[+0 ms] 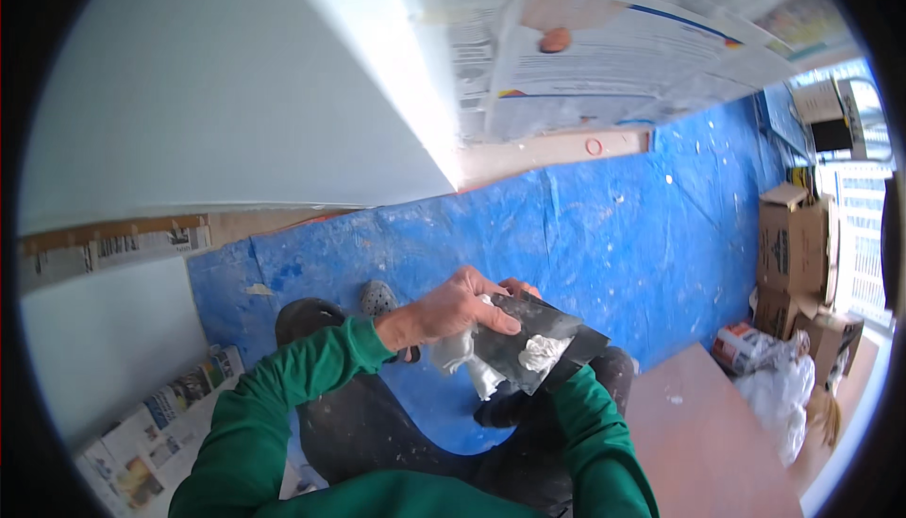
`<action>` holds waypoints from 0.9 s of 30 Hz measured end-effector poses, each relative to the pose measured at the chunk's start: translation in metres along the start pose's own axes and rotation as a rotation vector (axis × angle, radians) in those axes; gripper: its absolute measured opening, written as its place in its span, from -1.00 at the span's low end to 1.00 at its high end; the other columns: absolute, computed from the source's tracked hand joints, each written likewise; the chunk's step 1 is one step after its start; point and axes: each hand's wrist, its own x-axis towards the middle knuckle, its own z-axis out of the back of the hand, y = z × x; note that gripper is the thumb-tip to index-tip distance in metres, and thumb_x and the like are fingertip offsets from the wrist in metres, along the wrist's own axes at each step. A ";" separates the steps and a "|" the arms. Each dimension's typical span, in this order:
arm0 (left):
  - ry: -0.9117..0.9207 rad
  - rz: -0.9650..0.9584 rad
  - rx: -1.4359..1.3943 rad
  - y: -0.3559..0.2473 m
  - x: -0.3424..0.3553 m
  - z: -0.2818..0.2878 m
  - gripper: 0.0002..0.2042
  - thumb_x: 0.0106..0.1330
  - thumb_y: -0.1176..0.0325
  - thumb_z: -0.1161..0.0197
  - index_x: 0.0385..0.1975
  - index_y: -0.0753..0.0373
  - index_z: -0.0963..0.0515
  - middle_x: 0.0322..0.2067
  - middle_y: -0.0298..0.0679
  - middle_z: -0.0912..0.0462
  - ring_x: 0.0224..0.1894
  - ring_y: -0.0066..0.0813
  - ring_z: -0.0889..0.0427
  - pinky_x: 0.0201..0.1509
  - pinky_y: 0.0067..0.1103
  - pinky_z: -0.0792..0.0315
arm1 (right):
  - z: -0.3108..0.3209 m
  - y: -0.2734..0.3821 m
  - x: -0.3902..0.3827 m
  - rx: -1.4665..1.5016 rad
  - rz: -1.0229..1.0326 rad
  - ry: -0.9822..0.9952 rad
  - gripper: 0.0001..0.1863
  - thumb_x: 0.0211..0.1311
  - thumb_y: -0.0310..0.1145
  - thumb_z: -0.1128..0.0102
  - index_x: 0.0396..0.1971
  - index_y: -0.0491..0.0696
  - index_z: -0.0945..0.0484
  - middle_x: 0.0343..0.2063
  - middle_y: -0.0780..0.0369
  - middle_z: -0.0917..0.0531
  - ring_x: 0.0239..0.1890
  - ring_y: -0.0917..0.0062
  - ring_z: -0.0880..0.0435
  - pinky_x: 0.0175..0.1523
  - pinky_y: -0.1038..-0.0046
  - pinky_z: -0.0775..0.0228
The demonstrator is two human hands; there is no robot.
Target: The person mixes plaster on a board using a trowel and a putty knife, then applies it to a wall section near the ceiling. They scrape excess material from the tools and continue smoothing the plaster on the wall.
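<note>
pinching plate (505,348) by edge — wide blue sheet (566,225)

The blue floor sheet (604,225) looks like creased, faintly glossy plastic. Above the sheet, the dark plate (505,337) looks flat and smooth, its white paste (545,353) matt and lumpy. Beyond the sheet hangs thin printed newspaper (585,60); right of it stand matt cardboard boxes (791,246) and crinkled, translucent plastic (779,393).

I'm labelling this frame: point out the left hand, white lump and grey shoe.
Left hand (447,310), head view: its back.
White lump (543,353), head view: its middle.
Grey shoe (378,298), head view: its upper.
</note>
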 end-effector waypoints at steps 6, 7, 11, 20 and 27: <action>-0.141 0.006 -0.151 0.022 -0.009 0.002 -0.74 0.03 0.50 -0.40 -0.29 0.52 -0.65 -0.40 -0.14 -0.70 -0.37 -0.52 -0.61 -0.18 -0.66 -0.45 | -0.001 -0.046 0.121 -0.093 0.157 -0.223 -0.61 0.11 -0.19 -0.25 -0.08 -0.04 -0.61 -0.23 0.03 -0.70 -0.21 0.20 -0.71 -0.09 0.28 -0.51; -0.144 -0.034 -0.142 0.018 -0.014 -0.003 -0.74 0.03 0.50 -0.40 -0.29 0.52 -0.65 -0.40 -0.14 -0.70 -0.38 -0.52 -0.61 -0.18 -0.66 -0.45 | -0.004 -0.042 0.131 -0.096 0.212 -0.254 -0.61 0.12 -0.18 -0.25 -0.07 -0.04 -0.61 -0.26 0.05 -0.71 -0.23 0.20 -0.71 -0.11 0.28 -0.52; -0.217 -0.181 -0.140 0.007 -0.050 -0.020 -0.74 0.04 0.51 -0.38 -0.28 0.52 -0.65 -0.40 -0.14 -0.70 -0.41 -0.55 -0.60 -0.23 -0.65 -0.46 | -0.008 0.045 0.134 0.131 0.332 -0.286 -0.62 0.21 -0.19 -0.22 -0.04 -0.06 -0.57 -0.27 0.06 -0.70 -0.25 0.25 -0.71 -0.13 0.32 -0.52; -0.455 -0.356 -0.436 0.041 -0.120 -0.016 -0.79 0.01 0.58 -0.33 -0.31 0.45 -0.67 -0.38 -0.12 -0.71 -0.37 -0.42 -0.68 -0.22 -0.56 -0.54 | 0.114 0.285 0.026 0.862 0.923 -0.306 -0.70 0.35 -0.23 -0.17 -0.13 -0.17 -0.54 -0.29 0.33 -0.63 -0.44 0.63 -0.56 -0.29 0.58 -0.42; -0.603 -0.472 -0.600 0.034 -0.107 -0.005 -0.70 0.08 0.52 -0.27 -0.18 0.54 -0.58 -0.27 -0.02 -0.68 -0.29 -0.26 -0.70 -0.12 -0.41 -0.59 | 0.133 0.275 0.045 0.675 0.898 -0.217 -0.71 0.28 -0.23 -0.28 -0.15 -0.12 -0.57 -0.34 0.33 -0.62 -0.40 0.69 -0.56 -0.28 0.63 -0.40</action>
